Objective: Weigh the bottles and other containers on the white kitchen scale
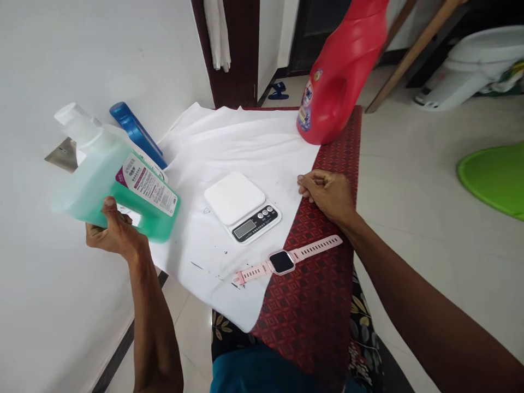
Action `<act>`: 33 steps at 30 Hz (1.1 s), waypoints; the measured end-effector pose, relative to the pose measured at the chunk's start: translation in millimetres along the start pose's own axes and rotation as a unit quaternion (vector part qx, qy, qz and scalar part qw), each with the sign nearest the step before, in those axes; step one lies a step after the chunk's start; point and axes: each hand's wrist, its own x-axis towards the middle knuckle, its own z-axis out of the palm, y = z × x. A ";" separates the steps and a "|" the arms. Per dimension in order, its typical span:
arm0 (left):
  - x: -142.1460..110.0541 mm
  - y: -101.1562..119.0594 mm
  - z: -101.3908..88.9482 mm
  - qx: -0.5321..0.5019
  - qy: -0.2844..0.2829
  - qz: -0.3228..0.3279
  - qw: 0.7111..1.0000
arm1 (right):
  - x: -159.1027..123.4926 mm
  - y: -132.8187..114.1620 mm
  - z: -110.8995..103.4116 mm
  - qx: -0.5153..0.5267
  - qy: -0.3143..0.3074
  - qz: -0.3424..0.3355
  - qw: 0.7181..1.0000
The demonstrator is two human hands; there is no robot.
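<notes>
Around one scale [234, 198], left grip [118, 232] clasps one green bottle [109, 179], right grip [332, 195] pressed together.

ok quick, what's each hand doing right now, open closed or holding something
Left hand: closed, holding the pump bottle of green liquid.
Right hand: loosely closed over the red patterned cloth, nothing visible in its grip.

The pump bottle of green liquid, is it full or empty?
Partly full: the pump bottle in the left hand shows deep green low down, paler plastic above.
</notes>
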 end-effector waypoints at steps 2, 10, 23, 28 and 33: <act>2.8 -8.6 8.9 0.006 -0.007 0.015 1.000 | -0.5 -2.3 0.4 -0.003 0.000 0.003 1.000; -16.4 7.7 11.0 0.162 -0.019 0.217 0.963 | -3.2 -13.1 -2.2 0.014 -0.011 -0.002 1.000; -117.4 -14.7 49.1 0.275 -0.457 -0.057 0.844 | -2.0 -13.7 -5.6 0.025 -0.025 -0.023 0.999; -115.7 -12.8 61.3 0.266 -0.485 -0.010 0.833 | -2.0 -15.1 -7.4 0.035 -0.030 -0.026 0.999; -128.1 -6.7 59.6 0.262 -0.513 0.001 0.817 | -1.7 -13.8 -8.4 0.037 -0.030 -0.035 0.998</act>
